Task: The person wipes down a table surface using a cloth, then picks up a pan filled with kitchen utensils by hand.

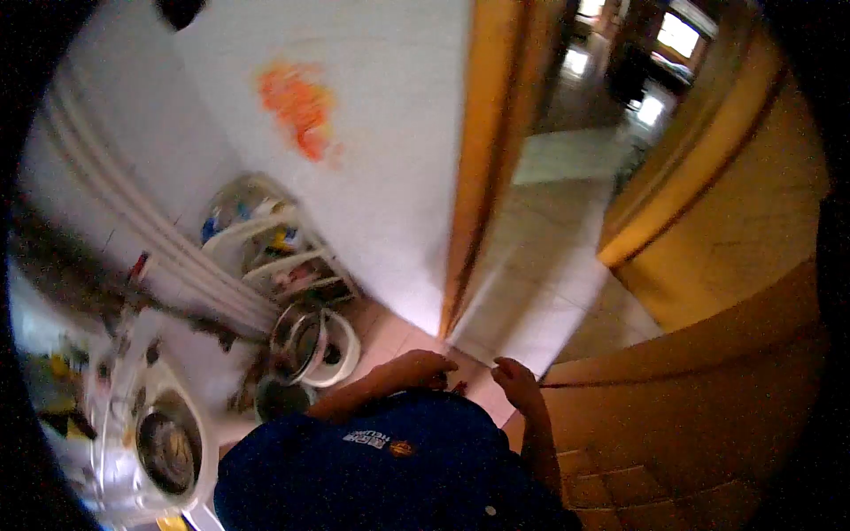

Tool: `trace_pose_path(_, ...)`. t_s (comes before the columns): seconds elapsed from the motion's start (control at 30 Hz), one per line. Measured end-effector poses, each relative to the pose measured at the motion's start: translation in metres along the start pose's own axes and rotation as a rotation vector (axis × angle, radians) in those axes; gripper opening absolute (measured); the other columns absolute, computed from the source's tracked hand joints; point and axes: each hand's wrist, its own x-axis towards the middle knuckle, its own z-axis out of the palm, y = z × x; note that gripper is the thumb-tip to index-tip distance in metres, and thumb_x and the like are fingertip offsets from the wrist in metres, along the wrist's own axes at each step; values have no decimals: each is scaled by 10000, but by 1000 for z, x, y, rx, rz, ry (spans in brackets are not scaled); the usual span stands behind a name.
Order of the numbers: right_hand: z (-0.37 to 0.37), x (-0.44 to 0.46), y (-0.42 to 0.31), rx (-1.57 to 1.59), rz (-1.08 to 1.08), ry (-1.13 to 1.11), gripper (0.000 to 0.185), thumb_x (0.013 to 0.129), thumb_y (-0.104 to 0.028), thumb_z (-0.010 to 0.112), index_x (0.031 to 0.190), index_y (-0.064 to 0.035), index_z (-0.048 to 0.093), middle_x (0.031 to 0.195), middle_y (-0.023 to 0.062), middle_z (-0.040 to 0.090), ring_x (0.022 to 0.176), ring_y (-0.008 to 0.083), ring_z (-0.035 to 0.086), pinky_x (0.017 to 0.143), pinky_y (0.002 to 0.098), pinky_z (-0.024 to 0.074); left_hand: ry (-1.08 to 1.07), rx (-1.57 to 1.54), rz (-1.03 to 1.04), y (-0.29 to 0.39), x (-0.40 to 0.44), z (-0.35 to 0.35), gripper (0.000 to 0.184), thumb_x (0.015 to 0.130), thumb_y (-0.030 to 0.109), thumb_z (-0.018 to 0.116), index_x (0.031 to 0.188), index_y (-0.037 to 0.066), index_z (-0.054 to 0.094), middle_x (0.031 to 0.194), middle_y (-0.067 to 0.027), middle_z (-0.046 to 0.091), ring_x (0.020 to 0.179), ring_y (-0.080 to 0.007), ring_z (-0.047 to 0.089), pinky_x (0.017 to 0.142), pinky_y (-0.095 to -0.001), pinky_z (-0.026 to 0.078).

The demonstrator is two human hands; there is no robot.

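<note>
My left hand (pixel 414 368) is in front of the dark blue shirt (pixel 354 469), its fingers loosely bent and slightly apart. Across a small gap, my right hand (pixel 517 382) is raised with its fingers partly curled and apart. I see nothing held in either one, though the picture is dim and grainy. Below both hands is the pinkish tiled floor (pixel 390 336). Nearest to my left arm are a white bucket (pixel 347 354) and a round metal-rimmed basin (pixel 297 341).
A white shelf rack (pixel 283 261) with assorted items stands in the corner. White pipes (pixel 150 208) run along the wall. Lower left is a white washing machine (pixel 197 398) with an opening. A wooden door frame (pixel 482 168) borders a doorway; a yellow-brown door panel (pixel 708 239) stands right.
</note>
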Motion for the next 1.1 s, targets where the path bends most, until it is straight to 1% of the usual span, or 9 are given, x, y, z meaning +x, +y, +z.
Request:
trace_pose_path(0.13,-80,43,41,-172,-121,69,362,972,-236,606,1244,3,614,1192,169,671,1089,319,646,951,374,500,-51,-12,135,35,99,-51,482,913,271,670,1347,87,566,1231,-175,651,1129,-364,614,945,-463,492)
trace_pose_path(0.2,-108,71,61,100,-83,116,349,964,-215,618,1245,-9,623,1167,163,683,1069,293,657,940,363,507,-143,64,116,38,140,-63,481,924,274,662,1356,90,558,1257,-180,639,1141,-369,607,964,-463,488)
trace_pose_path(0.27,-146,96,37,186,-21,127,360,956,-203,630,1251,2,620,1125,160,696,1011,249,679,914,351,521,46,-52,269,41,184,-72,432,957,360,627,1297,96,604,1180,-186,676,1067,-370,655,940,-461,521)
trace_pose_path(0.37,-208,152,19,284,9,66,393,952,-237,652,1219,49,615,1062,150,708,901,217,694,844,355,544,32,28,164,41,249,-100,441,967,342,614,1324,85,582,1223,-179,662,1073,-365,655,957,-462,509)
trace_pose_path(0.53,-302,245,2,103,-48,-123,434,961,-222,647,1278,64,572,1095,153,680,974,234,667,859,340,542,97,-204,-48,31,329,-114,479,967,271,619,1395,79,521,1346,-193,587,1215,-370,570,1023,-465,461)
trace_pose_path(0.67,-351,308,9,313,-24,-260,418,951,-213,652,1257,63,581,1052,145,682,941,213,660,867,331,535,163,-190,-161,78,369,-160,482,947,248,640,1379,61,533,1322,-194,602,1203,-369,577,1021,-456,461)
trace_pose_path(0.93,-338,477,-41,-70,-213,-655,380,967,-278,614,1221,4,634,1074,146,714,965,226,687,855,350,536,333,-268,-451,-14,434,-213,466,930,278,650,1337,66,571,1282,-193,626,1184,-374,584,1006,-459,464)
trace_pose_path(1.0,-339,525,-42,-168,-274,-695,398,977,-299,592,1227,9,629,1079,167,708,974,220,689,885,353,528,574,-299,-406,-53,446,-227,451,936,294,635,1331,84,579,1271,-187,633,1176,-376,585,1006,-462,462)
trace_pose_path(1.1,-370,587,-41,1,-94,-688,424,950,-203,644,1279,54,570,1089,153,689,971,235,675,890,362,543,579,-257,-538,-119,475,-269,472,942,320,628,1352,96,559,1294,-188,619,1185,-381,579,1019,-464,452)
